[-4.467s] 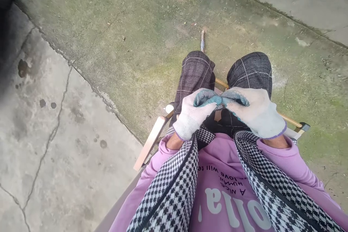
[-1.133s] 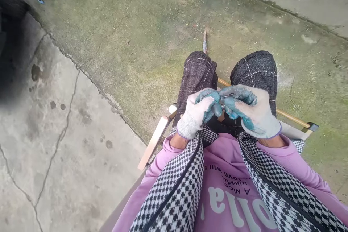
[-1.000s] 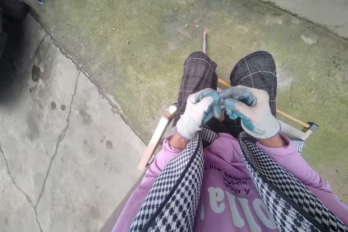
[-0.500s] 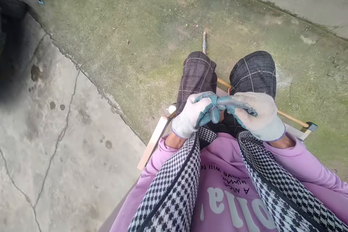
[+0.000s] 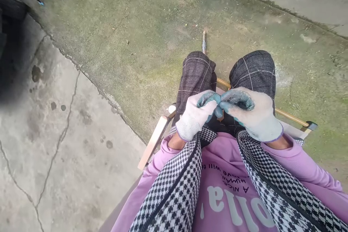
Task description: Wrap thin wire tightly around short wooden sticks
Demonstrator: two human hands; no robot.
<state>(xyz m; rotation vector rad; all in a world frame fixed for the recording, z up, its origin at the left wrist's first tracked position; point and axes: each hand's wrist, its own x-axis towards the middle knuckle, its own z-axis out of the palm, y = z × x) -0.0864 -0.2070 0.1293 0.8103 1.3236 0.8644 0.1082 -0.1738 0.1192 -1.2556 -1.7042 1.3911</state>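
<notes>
Both hands wear white knit work gloves with teal coated fingers and palms. My left hand (image 5: 199, 110) is closed in a pinch above my lap, its fingertips against those of the other hand. My right hand (image 5: 248, 110) pinches too, thumb and forefinger bent into a ring. Whatever sits between the fingertips, if anything, is too small or too hidden to make out. Below the hands are my knees in dark checked trousers (image 5: 195, 70). A pink top (image 5: 225, 174) and a black-and-white houndstooth garment (image 5: 174, 185) cover my front.
I sit on a chair with a pale armrest (image 5: 153, 141) at left and a yellowish bar (image 5: 292, 116) at right. A short stick (image 5: 204, 41) lies on the mossy ground (image 5: 130, 36) beyond my knees. Cracked concrete (image 5: 89, 159) stretches left; a dark object (image 5: 11, 43) stands there.
The fingertips of my right hand have drawn back slightly from the left fingers and curled into a rounder pinch. My left hand has turned a little and shifted right.
</notes>
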